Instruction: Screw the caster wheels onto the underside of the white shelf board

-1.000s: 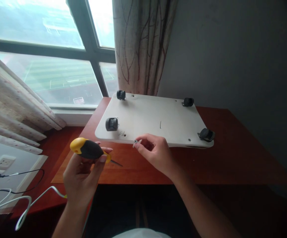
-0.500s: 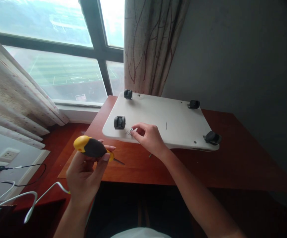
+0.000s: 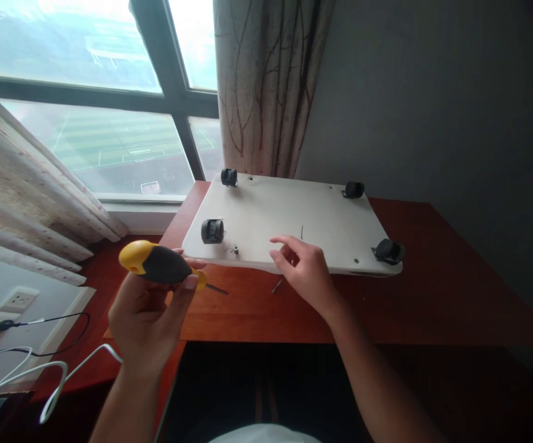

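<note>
My left hand [image 3: 149, 314] grips a yellow and dark grey screwdriver [image 3: 167, 264], its shaft pointing right over the table. My right hand [image 3: 304, 264] is above the near edge of a white board [image 3: 275, 209], thumb and fingers apart with nothing between them. A small metal fastener [image 3: 236, 250] stands on the board at its near left corner, beside a black caster [image 3: 213, 231]. Another small metal piece, like a bolt or bit [image 3: 276, 286], lies on the table just below the right hand.
More black casters [image 3: 229, 178] [image 3: 353, 189] [image 3: 388, 251] sit at the board's other corners. The board lies on a reddish wooden table [image 3: 436, 295]. A window and curtains [image 3: 266, 92] are behind; sockets [image 3: 19, 299] and white cables [image 3: 54, 394] are at the left.
My right hand has let go of the small metal fastener and moved right, its fingers opening. The fastener stays on the board. My left hand still holds the screwdriver.
</note>
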Motion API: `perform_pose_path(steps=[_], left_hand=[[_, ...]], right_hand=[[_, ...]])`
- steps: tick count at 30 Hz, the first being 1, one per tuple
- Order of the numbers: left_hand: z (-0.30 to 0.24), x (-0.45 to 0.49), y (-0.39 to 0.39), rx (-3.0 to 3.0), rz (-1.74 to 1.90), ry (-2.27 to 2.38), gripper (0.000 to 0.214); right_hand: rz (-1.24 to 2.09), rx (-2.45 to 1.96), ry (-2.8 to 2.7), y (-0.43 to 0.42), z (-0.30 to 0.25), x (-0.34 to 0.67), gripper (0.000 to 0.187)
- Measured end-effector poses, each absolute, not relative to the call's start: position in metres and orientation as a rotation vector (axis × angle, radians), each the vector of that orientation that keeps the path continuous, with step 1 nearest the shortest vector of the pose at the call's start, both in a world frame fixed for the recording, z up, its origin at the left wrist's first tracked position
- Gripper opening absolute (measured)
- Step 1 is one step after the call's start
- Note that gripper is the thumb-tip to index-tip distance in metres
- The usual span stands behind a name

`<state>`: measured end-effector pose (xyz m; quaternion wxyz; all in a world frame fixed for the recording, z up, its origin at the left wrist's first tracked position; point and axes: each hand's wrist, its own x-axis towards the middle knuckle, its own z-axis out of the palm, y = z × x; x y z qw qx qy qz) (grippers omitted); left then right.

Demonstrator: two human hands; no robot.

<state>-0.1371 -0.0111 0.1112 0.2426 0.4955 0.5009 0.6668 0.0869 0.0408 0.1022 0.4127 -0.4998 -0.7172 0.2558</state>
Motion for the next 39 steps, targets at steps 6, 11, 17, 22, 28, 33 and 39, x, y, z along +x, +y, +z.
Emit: perform_pose_path(steps=[6, 11, 17, 22, 28, 33, 39], left_hand=[[0.149, -0.130, 0.021, 1.485, 2.171, 1.171, 0.042], [0.177, -0.122, 0.051, 1.617, 2.151, 1.154, 0.045], [0.177, -0.124, 0.068, 1.683, 2.063, 1.121, 0.040], [0.172, -0.127, 0.067, 1.679, 1.961, 1.193, 0.042], [0.170, -0.128, 0.068, 1.644, 1.926, 1.168, 0.042], [0.169, -0.127, 0.071, 1.637, 1.902, 1.173, 0.043], [0.169, -0.129, 0.073, 1.646, 1.839, 1.157, 0.041]], right_hand=[[0.345, -1.453, -1.416, -0.007, 0.062, 0.170, 0.025], [0.222, -1.576, -1.077, -0.027, 0.019, 0.221, 0.038], [0.472, -1.396, -0.722, -0.029, -0.007, 0.233, 0.037], [0.526, -1.348, -0.692, -0.028, -0.009, 0.234, 0.038], [0.537, -1.381, -0.692, -0.028, -0.010, 0.235, 0.041], [0.559, -1.399, -0.702, -0.027, -0.009, 0.234, 0.043], [0.565, -1.416, -0.710, -0.027, -0.008, 0.234, 0.043]])
